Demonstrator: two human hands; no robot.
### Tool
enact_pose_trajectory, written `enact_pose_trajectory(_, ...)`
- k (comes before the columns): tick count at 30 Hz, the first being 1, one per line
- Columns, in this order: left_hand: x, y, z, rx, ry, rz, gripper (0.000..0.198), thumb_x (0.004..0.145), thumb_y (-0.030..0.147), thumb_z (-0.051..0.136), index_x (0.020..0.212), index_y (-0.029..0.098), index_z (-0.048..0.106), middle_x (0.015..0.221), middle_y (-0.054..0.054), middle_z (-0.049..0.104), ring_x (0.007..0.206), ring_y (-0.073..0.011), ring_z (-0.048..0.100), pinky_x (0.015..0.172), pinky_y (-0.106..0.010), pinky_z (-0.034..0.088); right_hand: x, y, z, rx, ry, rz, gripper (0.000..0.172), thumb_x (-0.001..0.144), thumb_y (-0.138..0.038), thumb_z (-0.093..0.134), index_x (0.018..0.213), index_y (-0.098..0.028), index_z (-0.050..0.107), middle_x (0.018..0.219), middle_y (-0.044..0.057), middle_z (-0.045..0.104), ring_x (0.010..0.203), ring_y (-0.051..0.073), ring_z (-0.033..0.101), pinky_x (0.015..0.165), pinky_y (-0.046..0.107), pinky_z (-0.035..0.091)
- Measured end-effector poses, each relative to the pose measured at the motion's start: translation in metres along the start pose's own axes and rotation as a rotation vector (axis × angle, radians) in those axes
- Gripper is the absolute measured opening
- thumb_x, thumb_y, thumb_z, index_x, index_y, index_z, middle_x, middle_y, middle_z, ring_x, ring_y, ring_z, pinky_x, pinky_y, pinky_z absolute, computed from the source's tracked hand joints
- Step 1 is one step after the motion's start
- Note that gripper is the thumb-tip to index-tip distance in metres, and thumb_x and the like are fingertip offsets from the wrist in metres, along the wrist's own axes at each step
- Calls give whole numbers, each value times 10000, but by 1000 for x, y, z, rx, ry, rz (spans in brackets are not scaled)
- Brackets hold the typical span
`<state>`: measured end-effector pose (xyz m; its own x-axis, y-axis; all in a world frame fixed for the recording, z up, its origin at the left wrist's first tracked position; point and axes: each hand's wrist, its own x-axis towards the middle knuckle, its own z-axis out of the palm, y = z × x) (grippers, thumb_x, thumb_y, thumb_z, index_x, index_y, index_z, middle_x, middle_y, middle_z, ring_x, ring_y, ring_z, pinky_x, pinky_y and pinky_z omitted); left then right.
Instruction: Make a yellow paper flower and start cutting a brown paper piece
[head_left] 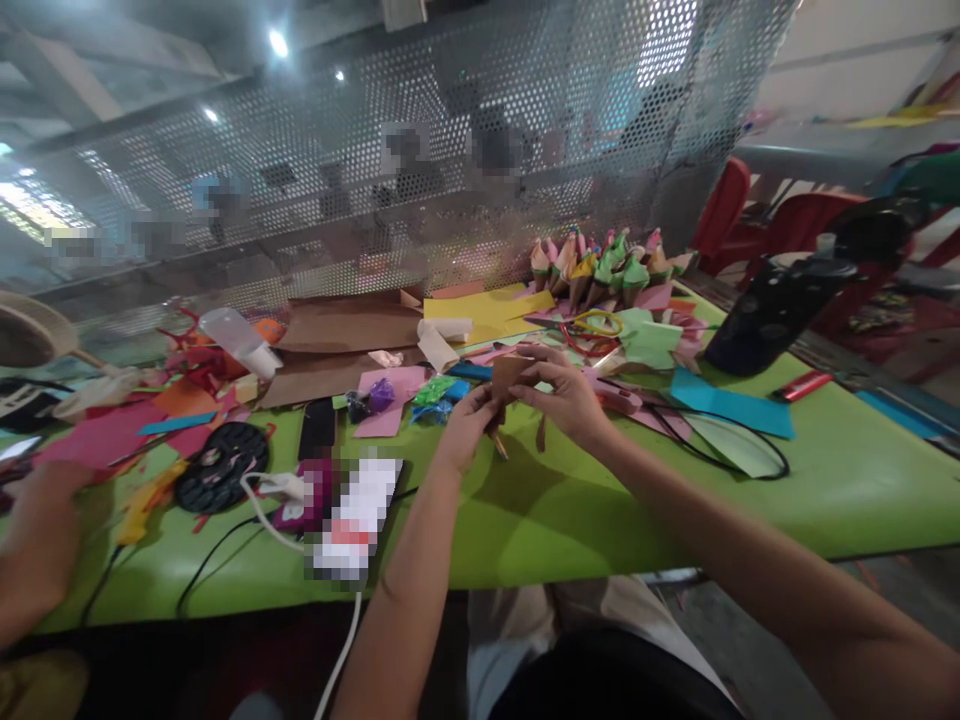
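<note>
Both hands meet over the green tabletop around a small piece of brown paper [508,374]. My left hand [474,425] is closed on its lower left side, and a pencil-like stick [501,447] pokes out beneath those fingers. My right hand [561,390] pinches the paper's right side with thumb and fingers. A narrow brown strip [541,434] hangs below the right hand. Just beyond lie a blue crinkled wrap [433,410] and a green one [439,387]. To the right is a pink glue gun [616,396] with a black cord.
Paper cones [600,268] stand in a cluster at the back, near yellow-handled scissors [596,322]. A phone [358,520] lies on the left with a white cable. A dark bottle [776,310] stands right. Another person's arm [37,540] reaches in at far left, near a yellow glue gun [150,500].
</note>
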<state>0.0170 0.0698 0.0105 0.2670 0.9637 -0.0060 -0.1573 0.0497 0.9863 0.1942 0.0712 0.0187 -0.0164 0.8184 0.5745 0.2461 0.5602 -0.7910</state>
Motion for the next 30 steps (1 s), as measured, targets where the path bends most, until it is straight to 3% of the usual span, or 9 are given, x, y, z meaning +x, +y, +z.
enact_pose_trajectory(6, 1, 3, 0, 133, 94, 91, 351, 762, 419, 783, 1000, 168, 726, 645, 38, 585, 570, -103, 468, 545, -235, 342, 0, 1, 1, 33, 7, 68, 260, 800, -459, 776, 706, -237, 679, 1200, 85, 687, 1165, 292, 610, 1048, 464, 455)
enact_pose_trajectory(12, -4, 5, 2, 336, 102, 180, 381, 873, 436, 674, 1131, 167, 751, 721, 0, 659, 620, -130, 525, 595, -247, 422, 1, 0, 2, -32, 72, 125, 274, 811, -377, 708, 647, -227, 548, 838, 37, 595, 831, 219, 569, 780, 354, 476)
enact_pose_trajectory(15, -6, 4, 3, 402, 81, 198, 436, 929, 486, 601, 1190, 162, 734, 828, -42, 719, 686, -156, 592, 627, -258, 472, 2, -1, 3, -39, 146, 144, 232, 801, -367, 671, 663, -223, 552, 774, 15, 552, 733, 187, 522, 689, 321, 437)
enact_pose_trajectory(19, -3, -1, 5, 589, 79, 347, 435, 990, 449, 523, 1304, 204, 698, 1172, -99, 752, 1026, -229, 680, 883, -338, 550, 3, 0, 3, -38, 141, 177, 254, 777, -383, 683, 632, -218, 556, 746, 13, 552, 688, 178, 515, 641, 312, 414)
enact_pose_trajectory(22, -3, -6, 7, 732, 76, 469, 435, 1023, 356, 451, 1394, 236, 644, 1395, -94, 682, 1261, -245, 626, 1086, -388, 487, 3, 3, 4, -20, 127, 186, 253, 763, -375, 694, 613, -218, 565, 748, 23, 567, 726, 197, 537, 666, 325, 431)
enact_pose_trajectory(26, -8, -8, 12, 963, 117, 425, 460, 1036, 295, 403, 1449, 240, 598, 1347, -114, 712, 1165, -256, 688, 1009, -374, 534, 3, 7, 6, 16, 138, 201, 316, 765, -406, 678, 565, -230, 510, 727, 17, 536, 717, 194, 521, 667, 327, 421)
enact_pose_trajectory(30, -13, -6, 17, 1156, 151, 398, 507, 1041, 281, 374, 1528, 237, 510, 1296, -143, 715, 1073, -256, 714, 926, -351, 558, 3, 10, 9, 63, 118, 204, 281, 803, -433, 631, 618, -224, 599, 789, 43, 579, 790, 217, 569, 737, 350, 457)
